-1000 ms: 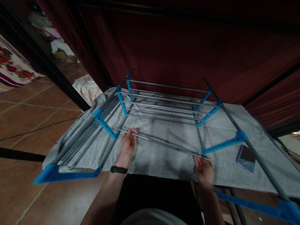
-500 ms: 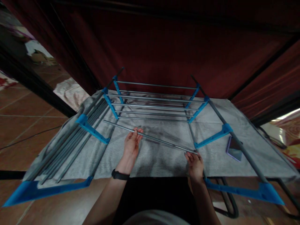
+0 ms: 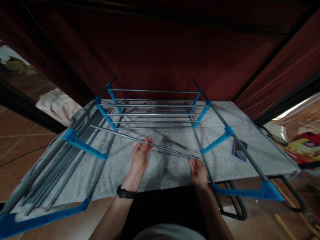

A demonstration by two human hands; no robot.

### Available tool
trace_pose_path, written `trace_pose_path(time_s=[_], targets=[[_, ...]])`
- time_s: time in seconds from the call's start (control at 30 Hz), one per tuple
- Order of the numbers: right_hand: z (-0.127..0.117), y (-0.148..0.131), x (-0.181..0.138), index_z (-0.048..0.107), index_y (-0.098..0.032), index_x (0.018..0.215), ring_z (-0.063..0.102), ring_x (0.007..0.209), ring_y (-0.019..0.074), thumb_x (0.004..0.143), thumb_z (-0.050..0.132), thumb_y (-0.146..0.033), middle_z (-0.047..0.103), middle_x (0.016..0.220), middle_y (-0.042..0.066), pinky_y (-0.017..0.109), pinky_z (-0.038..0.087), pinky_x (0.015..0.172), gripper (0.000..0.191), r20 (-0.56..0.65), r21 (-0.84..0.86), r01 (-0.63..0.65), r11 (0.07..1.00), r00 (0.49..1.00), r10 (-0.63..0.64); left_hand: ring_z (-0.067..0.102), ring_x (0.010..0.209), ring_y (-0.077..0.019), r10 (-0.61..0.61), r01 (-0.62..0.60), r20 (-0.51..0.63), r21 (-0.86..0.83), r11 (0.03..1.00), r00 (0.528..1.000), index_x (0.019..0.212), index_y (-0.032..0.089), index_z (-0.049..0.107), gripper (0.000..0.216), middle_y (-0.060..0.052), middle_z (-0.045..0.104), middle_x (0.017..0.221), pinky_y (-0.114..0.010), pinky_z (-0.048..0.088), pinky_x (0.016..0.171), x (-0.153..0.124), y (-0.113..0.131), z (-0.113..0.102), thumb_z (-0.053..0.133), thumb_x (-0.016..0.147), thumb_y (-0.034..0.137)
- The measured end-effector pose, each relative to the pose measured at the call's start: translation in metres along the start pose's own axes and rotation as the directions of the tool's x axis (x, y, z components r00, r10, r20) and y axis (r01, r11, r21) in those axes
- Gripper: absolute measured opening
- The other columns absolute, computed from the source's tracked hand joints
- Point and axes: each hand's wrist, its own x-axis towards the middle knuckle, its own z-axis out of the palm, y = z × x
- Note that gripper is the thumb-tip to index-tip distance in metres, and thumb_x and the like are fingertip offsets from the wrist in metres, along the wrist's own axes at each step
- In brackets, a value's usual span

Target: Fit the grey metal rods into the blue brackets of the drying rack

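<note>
A thin grey metal rod slants between my two hands, its left end farther off than its right. My left hand, with a black band on the wrist, pinches it near the middle. Near the rod's right end my right hand has its fingers closed on it. Around the rod stands a rack frame of grey tubes with blue plastic brackets. Several crossbars span the far brackets. The near left bracket and near right bracket have no bar between them.
Several loose grey rods lie at the left on a grey cloth covering the table. A phone rests on the cloth at the right, by the frame's tube. A dark red curtain hangs behind.
The view has turned slightly right, so the rack appears farther left. Both hands keep their hold on the rod, whose left end now reaches past the left inner tube.
</note>
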Motion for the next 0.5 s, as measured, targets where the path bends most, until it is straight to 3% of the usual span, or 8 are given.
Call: trace_pose_path(time_s=[0.2,0.5], targets=[[0.006,-0.006,-0.001,0.062,-0.023,0.084,0.076,0.080,0.0107,0.083,0.079,-0.026,0.073,0.081,-0.003,0.023,0.066,0.080,0.018,-0.001,0.019,-0.064,0.998,0.998,0.064,0.076,0.090,-0.0204,-0.006,0.007,-0.033,0.051,0.999,0.999,0.088,0.015,0.073,0.023,-0.008,0.079,0.089,-0.032,0.057,0.085,0.000,-0.004,0.002,0.090,0.078,0.027],[0.021,-0.006,-0.011,0.068,-0.022,0.083,0.076,0.079,0.0128,0.080,0.084,-0.022,0.078,0.084,0.000,0.024,0.066,0.081,0.016,0.073,0.077,-0.173,0.982,0.983,0.167,0.067,0.070,-0.0135,0.049,-0.030,-0.103,0.183,0.983,0.993,0.082,0.016,0.069,0.044,-0.003,0.074,0.077,-0.024,0.052,0.065,0.002,-0.010,-0.001,0.098,0.061,0.041]])
